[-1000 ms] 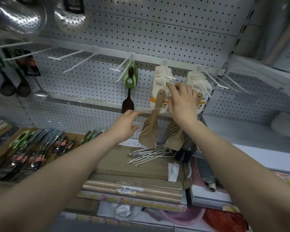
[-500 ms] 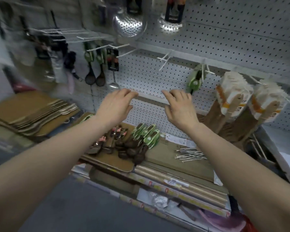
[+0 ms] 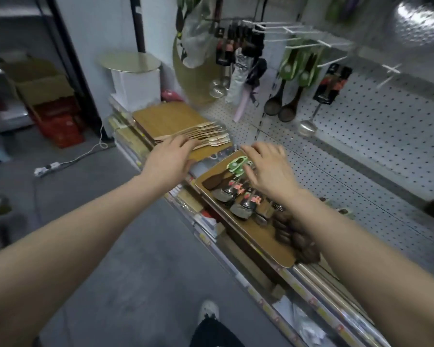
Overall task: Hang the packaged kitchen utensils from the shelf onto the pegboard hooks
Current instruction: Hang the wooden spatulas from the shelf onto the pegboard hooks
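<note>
Both hands are over the shelf stock, neither holding anything. Left hand [image 3: 169, 162] hovers flat, fingers straight, above the fan of pale wooden utensils [image 3: 206, 136] lying on the bamboo board [image 3: 166, 118]; can't tell if the fingertips touch them, that spot is blurred. Right hand [image 3: 269, 169] is spread, fingers loosely extended, over the green-carded dark spoons [image 3: 237, 166] at the far end of the wooden tray [image 3: 268, 242]; contact looks close but no pinch yet. The tray also carries a row of black-carded utensils [image 3: 243, 196] running toward the near end, overlapping each other. Judgement: step in hand is the pick, right hand most likely going for 1 green-carded spoon. To do it well: take the top pack only, pinch it at the card near the hang hole rather than at the bowl, so the hole is presented straight to a hook. Lift clear before swinging, since neighbours overlap and could drag out. Matching target is the hook [image 3: 308, 46] on the pegboard [image 3: 376, 126] where the same green-carded spoons [image 3: 296, 71] hang; slide the card fully back along the prong. Free white hooks [image 3: 386, 71] to the right are spare. Left hand could steady the tray edge during the pull.
</note>
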The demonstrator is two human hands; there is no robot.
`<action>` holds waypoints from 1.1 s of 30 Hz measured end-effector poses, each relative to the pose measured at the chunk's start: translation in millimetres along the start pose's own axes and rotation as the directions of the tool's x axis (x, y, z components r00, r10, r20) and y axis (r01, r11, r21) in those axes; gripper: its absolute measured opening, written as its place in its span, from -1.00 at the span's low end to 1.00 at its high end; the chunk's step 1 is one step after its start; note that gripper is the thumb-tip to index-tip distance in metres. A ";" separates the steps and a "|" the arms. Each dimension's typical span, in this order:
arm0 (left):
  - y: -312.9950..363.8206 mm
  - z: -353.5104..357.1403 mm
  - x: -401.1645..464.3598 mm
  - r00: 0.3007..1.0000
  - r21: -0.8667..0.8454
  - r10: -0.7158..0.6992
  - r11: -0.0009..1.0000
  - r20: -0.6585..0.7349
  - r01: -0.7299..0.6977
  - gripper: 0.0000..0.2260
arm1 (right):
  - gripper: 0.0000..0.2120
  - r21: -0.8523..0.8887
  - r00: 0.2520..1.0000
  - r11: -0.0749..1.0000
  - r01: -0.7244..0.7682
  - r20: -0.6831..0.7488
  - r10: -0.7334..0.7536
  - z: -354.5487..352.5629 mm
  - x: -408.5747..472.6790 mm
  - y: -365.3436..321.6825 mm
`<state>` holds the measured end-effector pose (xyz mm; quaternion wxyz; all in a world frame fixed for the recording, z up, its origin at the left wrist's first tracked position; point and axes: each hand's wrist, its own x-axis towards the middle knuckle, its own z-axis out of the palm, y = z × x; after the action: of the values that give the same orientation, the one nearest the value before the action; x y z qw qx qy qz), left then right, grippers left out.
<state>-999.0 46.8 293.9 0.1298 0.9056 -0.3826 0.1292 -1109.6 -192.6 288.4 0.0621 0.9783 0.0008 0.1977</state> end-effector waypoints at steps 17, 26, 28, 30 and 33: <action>-231.9 69.2 134.0 0.971 0.035 -0.226 0.974 0.077 0.224 -0.61 | -0.54 0.160 0.981 0.973 0.169 0.064 -0.181 169.4 282.3 -61.4; -336.6 120.2 202.5 0.974 -0.054 -0.199 0.977 0.112 0.206 -0.69 | -0.57 0.207 0.978 0.971 0.120 0.146 -0.152 245.3 383.4 -87.9; -364.1 136.0 215.5 0.977 -0.068 -0.158 0.983 0.144 0.169 -0.69 | -0.58 0.199 0.980 0.976 0.084 0.160 -0.117 268.3 399.4 -96.2; -393.3 149.9 231.0 0.974 -0.094 -0.110 0.987 0.199 0.131 -0.68 | -0.59 0.202 0.985 0.979 0.019 0.165 -0.053 291.2 414.4 -104.6; -436.0 168.5 254.7 0.958 -0.131 -0.031 0.989 0.284 0.071 -0.66 | -0.60 0.208 0.978 0.970 -0.125 0.189 0.085 320.7 429.7 -119.9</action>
<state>-487.9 116.4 162.3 0.1406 0.9130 -0.3816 -0.0312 -586.7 -101.2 146.7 -0.0566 0.9916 -0.0351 0.1108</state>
